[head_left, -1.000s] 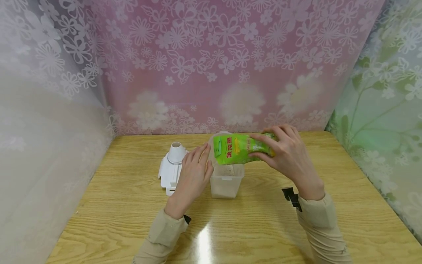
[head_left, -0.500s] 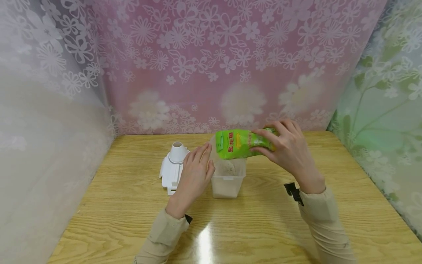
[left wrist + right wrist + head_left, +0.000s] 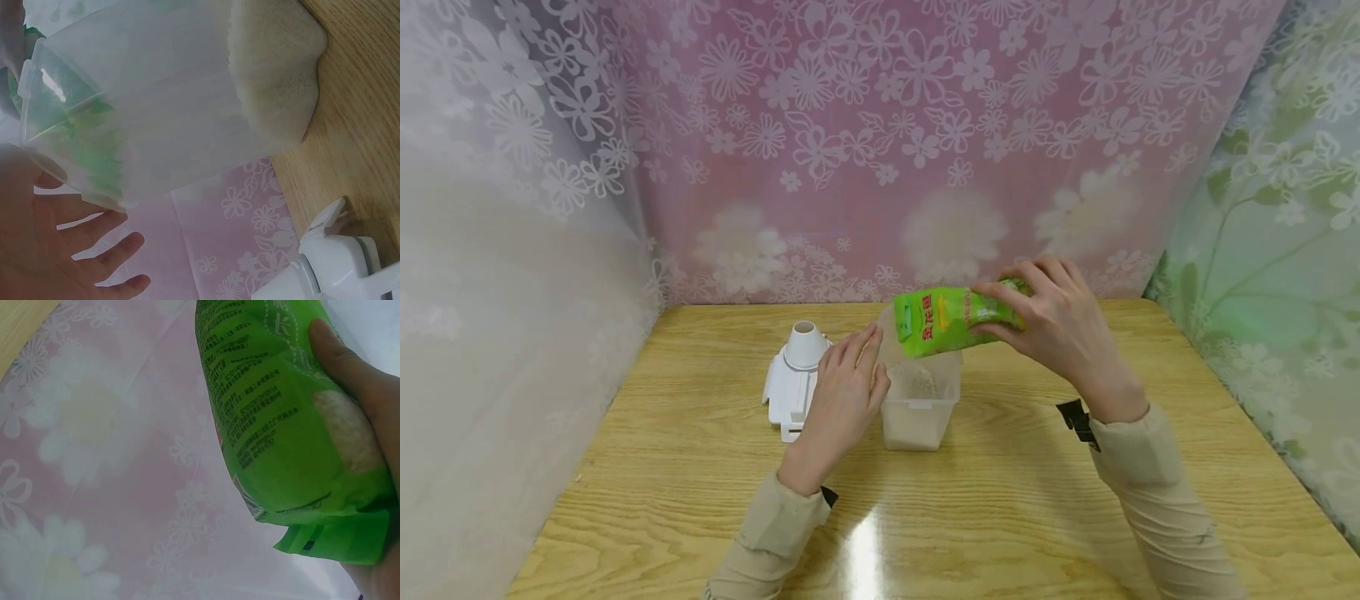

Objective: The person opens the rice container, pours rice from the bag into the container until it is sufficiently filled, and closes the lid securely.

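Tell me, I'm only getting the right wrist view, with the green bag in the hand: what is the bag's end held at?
Observer: The open mouth of a translucent container, which stands on the table.
Operator: Anything in that container?
Observer: Yes, pale, rice-like grains show through the wall in its lower part.
Operator: And where's the other hand?
Observer: The left hand is at the container's rim, its fingers extended.
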`<state>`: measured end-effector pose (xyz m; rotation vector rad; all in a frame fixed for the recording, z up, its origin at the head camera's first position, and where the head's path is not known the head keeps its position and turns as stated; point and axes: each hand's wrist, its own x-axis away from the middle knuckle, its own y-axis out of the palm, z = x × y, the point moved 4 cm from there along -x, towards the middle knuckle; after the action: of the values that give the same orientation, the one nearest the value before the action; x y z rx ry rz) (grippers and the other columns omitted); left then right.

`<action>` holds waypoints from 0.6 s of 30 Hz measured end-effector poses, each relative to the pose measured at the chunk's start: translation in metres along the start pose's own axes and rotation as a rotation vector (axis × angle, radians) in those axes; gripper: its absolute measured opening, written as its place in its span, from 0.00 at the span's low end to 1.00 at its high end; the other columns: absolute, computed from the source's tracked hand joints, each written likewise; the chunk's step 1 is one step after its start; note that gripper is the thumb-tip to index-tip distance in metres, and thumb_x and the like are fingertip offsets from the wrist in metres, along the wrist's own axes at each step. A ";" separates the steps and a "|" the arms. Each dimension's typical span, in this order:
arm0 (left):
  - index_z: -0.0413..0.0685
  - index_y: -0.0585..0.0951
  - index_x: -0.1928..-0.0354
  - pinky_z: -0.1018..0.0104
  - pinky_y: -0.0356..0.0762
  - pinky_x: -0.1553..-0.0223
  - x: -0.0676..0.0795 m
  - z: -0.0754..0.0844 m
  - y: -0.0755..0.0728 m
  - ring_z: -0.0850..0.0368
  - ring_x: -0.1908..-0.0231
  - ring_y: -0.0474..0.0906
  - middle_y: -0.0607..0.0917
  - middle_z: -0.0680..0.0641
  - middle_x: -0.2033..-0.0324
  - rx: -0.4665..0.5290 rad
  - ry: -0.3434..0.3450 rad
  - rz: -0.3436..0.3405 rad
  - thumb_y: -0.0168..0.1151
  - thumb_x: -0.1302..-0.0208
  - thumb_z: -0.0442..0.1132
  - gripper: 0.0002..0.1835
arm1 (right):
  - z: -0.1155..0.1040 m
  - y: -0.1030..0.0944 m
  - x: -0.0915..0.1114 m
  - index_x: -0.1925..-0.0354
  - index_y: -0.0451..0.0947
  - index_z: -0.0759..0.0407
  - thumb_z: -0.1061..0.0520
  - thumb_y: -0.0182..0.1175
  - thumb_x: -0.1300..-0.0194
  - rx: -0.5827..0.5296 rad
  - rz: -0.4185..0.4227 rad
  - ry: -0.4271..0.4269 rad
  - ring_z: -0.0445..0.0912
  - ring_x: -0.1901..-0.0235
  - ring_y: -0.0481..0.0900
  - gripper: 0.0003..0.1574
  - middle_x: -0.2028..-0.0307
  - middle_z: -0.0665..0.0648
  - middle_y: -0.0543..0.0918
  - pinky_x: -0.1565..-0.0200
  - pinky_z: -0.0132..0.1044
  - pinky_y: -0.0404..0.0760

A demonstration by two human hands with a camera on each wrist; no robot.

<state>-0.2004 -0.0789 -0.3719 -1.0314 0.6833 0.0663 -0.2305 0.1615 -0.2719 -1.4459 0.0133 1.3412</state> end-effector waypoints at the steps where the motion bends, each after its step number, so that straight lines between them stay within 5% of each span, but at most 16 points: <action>1: 0.35 0.72 0.31 0.39 0.66 0.33 0.000 0.000 0.000 0.37 0.36 0.71 0.74 0.39 0.32 -0.001 0.000 0.000 0.51 0.25 0.38 0.25 | 0.000 0.000 0.000 0.47 0.85 0.52 0.43 0.79 0.53 0.000 -0.004 -0.001 0.64 0.60 0.76 0.35 0.58 0.63 0.83 0.56 0.60 0.76; 18: 0.35 0.72 0.31 0.39 0.66 0.33 0.000 0.000 0.000 0.37 0.35 0.71 0.74 0.39 0.32 0.004 -0.006 -0.004 0.51 0.25 0.38 0.25 | 0.004 -0.002 -0.001 0.47 0.85 0.52 0.42 0.78 0.53 0.003 -0.045 0.028 0.63 0.59 0.76 0.35 0.56 0.62 0.82 0.56 0.59 0.76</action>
<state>-0.2000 -0.0788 -0.3715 -1.0288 0.6755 0.0646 -0.2321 0.1641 -0.2687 -1.4545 0.0003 1.2837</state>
